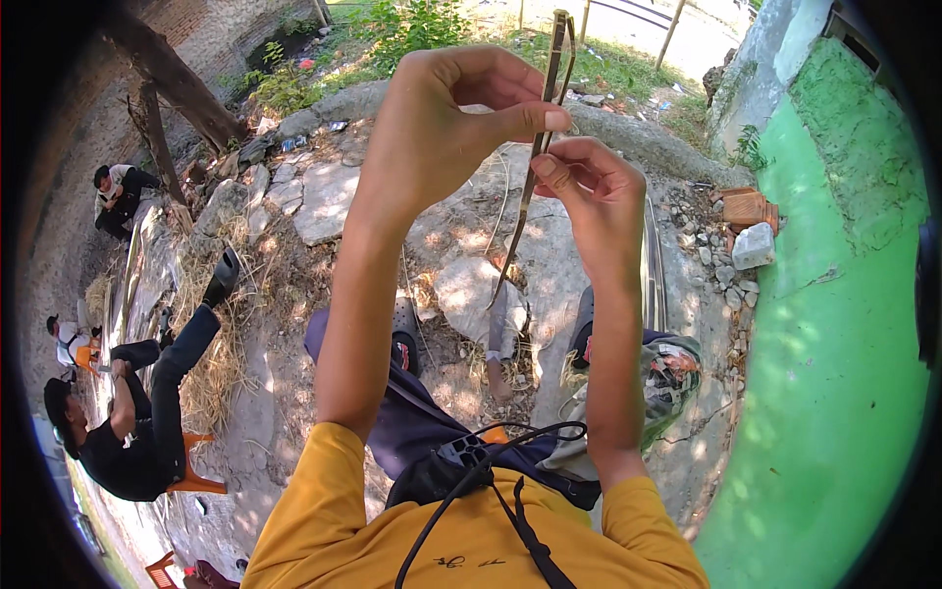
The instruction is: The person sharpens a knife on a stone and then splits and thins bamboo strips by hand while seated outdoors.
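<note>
Both my arms are raised in front of me around a long, thin bamboo strip (520, 221), dark with pale edges. Its top end folds over into a narrow bend, and its lower end tapers and curves down toward the ground. My left hand (446, 123) is closed, pinching the strip between thumb and fingers just below the bend. Slightly lower, my right hand (594, 191) grips the same strip with thumb and curled fingers. On the ground between my feet lies a broad-bladed knife (498, 381) with a brown wooden handle.
A green wall (834, 393) runs along the right, with a white block (754, 246) and rubble at its foot. At left a person in black (118, 432) sits on an orange chair (199, 471); others sit farther back. Straw (221, 368) covers part of the ground.
</note>
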Action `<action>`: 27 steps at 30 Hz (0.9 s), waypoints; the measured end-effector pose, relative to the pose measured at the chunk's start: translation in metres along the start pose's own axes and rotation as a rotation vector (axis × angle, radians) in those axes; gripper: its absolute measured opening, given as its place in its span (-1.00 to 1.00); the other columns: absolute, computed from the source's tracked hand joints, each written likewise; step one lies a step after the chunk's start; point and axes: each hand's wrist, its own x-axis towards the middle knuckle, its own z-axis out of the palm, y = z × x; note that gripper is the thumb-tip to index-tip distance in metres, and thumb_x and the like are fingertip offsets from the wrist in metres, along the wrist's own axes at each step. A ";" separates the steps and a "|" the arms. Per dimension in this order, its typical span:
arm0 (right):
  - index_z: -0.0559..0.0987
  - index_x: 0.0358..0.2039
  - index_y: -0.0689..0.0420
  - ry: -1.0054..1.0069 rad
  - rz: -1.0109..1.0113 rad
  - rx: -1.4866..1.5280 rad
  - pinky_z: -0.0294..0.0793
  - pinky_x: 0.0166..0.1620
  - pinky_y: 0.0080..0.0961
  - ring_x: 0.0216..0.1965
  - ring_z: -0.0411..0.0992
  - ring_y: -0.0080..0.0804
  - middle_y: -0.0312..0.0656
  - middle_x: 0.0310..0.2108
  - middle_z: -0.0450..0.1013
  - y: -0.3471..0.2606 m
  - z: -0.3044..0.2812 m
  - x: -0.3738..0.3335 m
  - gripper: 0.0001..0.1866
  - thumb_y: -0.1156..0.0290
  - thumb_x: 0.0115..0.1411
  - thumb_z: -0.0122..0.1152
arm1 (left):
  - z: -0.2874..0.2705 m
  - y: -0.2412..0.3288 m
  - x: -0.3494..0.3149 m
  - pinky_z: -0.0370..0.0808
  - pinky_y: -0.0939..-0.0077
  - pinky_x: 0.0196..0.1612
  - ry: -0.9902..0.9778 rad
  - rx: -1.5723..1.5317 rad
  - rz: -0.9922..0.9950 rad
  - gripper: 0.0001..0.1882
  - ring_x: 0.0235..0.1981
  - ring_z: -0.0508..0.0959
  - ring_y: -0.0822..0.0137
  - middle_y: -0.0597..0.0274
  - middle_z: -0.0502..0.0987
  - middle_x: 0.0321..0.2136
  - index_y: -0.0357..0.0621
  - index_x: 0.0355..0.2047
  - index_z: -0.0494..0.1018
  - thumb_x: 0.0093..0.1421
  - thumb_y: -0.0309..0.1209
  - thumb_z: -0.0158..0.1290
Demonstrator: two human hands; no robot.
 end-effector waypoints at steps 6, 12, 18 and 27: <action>0.59 -0.26 0.26 0.015 0.011 0.020 0.58 -0.25 -0.60 -0.38 0.55 -0.58 -0.25 -0.39 0.57 0.006 -0.001 0.002 -0.86 0.47 0.24 0.32 | 0.007 0.001 0.002 0.63 0.59 -0.28 0.022 -0.019 0.030 -0.87 -0.40 0.64 0.51 0.25 0.65 -0.42 -0.23 -0.36 0.59 0.12 -0.49 0.32; 0.51 -0.23 0.28 0.051 0.041 0.122 0.62 -0.27 -0.57 -0.35 0.56 -0.52 -0.22 -0.37 0.54 0.004 0.008 -0.005 -0.84 0.44 0.32 0.21 | 0.010 0.003 0.001 0.61 0.60 -0.30 0.032 0.013 0.075 -0.85 -0.42 0.64 0.51 0.26 0.64 -0.45 -0.22 -0.41 0.55 0.12 -0.47 0.32; 0.51 -0.25 0.27 0.168 0.007 0.100 0.63 -0.28 -0.58 -0.33 0.56 -0.55 -0.22 -0.39 0.54 0.007 0.011 -0.009 -0.84 0.42 0.34 0.19 | 0.012 0.007 0.001 0.59 0.62 -0.31 0.041 0.019 0.071 -0.83 -0.42 0.63 0.51 0.28 0.63 -0.48 -0.20 -0.43 0.51 0.12 -0.47 0.33; 0.50 -0.26 0.24 0.235 0.017 0.078 0.62 -0.29 -0.58 -0.37 0.54 -0.58 -0.24 -0.42 0.54 0.007 0.012 -0.012 -0.87 0.43 0.35 0.16 | 0.014 0.011 0.000 0.59 0.61 -0.31 0.045 -0.001 0.021 -0.82 -0.41 0.63 0.51 0.30 0.62 -0.47 -0.19 -0.44 0.48 0.13 -0.47 0.31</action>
